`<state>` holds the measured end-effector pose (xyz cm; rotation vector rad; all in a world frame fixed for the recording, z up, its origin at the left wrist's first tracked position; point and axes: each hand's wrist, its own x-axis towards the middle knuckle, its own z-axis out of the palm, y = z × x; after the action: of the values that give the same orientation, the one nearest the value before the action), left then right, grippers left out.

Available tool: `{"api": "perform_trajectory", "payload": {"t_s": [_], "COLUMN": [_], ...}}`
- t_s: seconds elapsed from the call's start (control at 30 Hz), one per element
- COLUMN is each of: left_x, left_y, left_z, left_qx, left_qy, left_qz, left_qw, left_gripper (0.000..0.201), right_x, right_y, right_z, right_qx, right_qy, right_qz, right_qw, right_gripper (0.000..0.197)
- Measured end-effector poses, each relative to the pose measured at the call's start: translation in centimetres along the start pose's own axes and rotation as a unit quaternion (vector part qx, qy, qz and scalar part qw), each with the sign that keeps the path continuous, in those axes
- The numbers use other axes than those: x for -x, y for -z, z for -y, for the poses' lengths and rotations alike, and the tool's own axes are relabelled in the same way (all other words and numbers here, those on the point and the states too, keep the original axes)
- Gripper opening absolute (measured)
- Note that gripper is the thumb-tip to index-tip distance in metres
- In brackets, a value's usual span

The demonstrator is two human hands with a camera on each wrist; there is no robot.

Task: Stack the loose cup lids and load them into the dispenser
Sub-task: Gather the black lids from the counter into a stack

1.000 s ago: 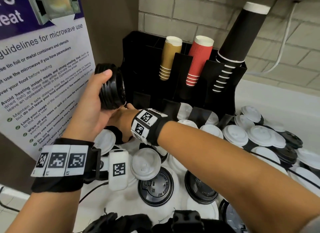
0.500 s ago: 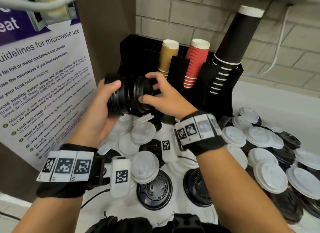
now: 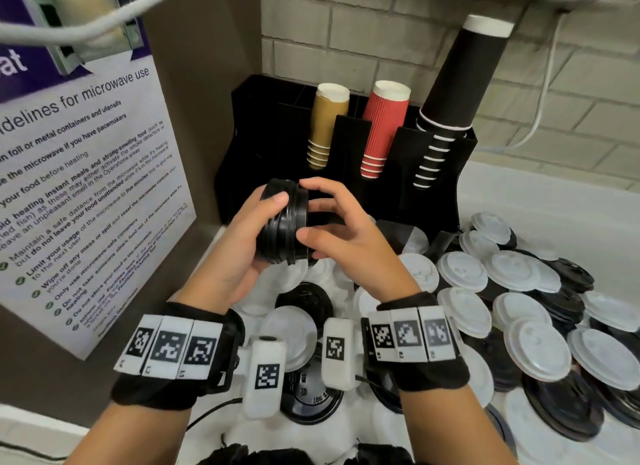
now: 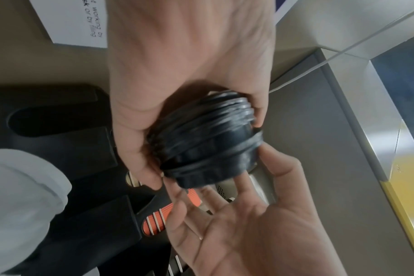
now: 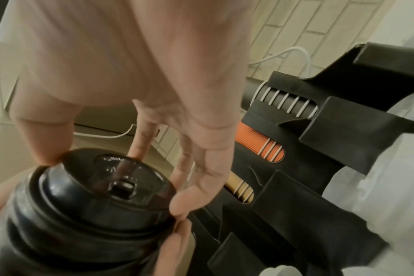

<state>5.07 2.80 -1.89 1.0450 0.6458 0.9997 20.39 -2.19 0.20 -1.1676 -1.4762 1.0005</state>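
A stack of black cup lids (image 3: pixel 289 222) lies sideways in my left hand (image 3: pixel 273 229), thumb over its top edge and fingers under it. My right hand (image 3: pixel 306 211) grips the rim of the end lid with thumb and fingertips, pressing it against the stack. The left wrist view shows the stack (image 4: pixel 208 145) between both palms. In the right wrist view the end lid (image 5: pixel 102 183) faces the camera. The black dispenser (image 3: pixel 436 194) stands just behind the hands. Loose white lids (image 3: pixel 464 270) and black lids (image 3: pixel 308 392) cover the counter.
Sleeves of gold cups (image 3: pixel 327 125), red cups (image 3: pixel 384 129) and black cups (image 3: pixel 457 77) stand in the dispenser's upper slots. A microwave guideline poster (image 3: pixel 79 187) hangs on the panel at left. A brick wall with a white cable (image 3: pixel 540 118) is behind.
My right hand rose from the lid pile with black lids and pushed them onto the stack in my left hand. The stack shifted right, in front of the dispenser.
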Motion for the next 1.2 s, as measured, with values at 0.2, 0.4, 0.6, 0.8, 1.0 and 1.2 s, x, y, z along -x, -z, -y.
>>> {"api": "perform_trajectory", "payload": {"t_s": [0.2,0.4,0.6,0.8,1.0,1.2], "left_x": [0.1,0.2,-0.7,-0.6,-0.4,-0.2], "left_y": [-0.3,0.3,2.4,2.7,2.6,2.7], "left_z": [0.3,-0.9,-6.3,-8.5,-9.0,-9.0], "left_qx": [0.009,-0.022,-0.080,-0.127,-0.142,-0.138], "left_qy": [-0.008,-0.027,-0.107,-0.135,-0.137,-0.142], "left_qz": [-0.011,-0.017,-0.070,-0.062,-0.045,-0.036], "left_qw": [1.000,0.999,0.989,0.981,0.979,0.979], "left_gripper": [0.046,0.044,0.022,0.024,0.024,0.026], "right_x": [-0.1,-0.8,-3.4,-3.4,-2.4,-2.7], "right_y": [-0.7,-0.8,-2.6,-8.5,-11.9,-12.7], "right_z": [0.0,-0.3,-0.6,-1.1,-3.1,-3.2], "right_qx": [0.006,0.016,0.338,0.542,0.662,0.688], "right_qy": [0.010,-0.009,-0.003,0.042,0.041,0.051], "right_qz": [-0.021,-0.017,0.236,0.491,0.460,0.377], "right_qw": [1.000,1.000,0.911,0.681,0.590,0.618], "right_gripper": [0.051,0.043,0.028,0.051,0.076,0.079]}}
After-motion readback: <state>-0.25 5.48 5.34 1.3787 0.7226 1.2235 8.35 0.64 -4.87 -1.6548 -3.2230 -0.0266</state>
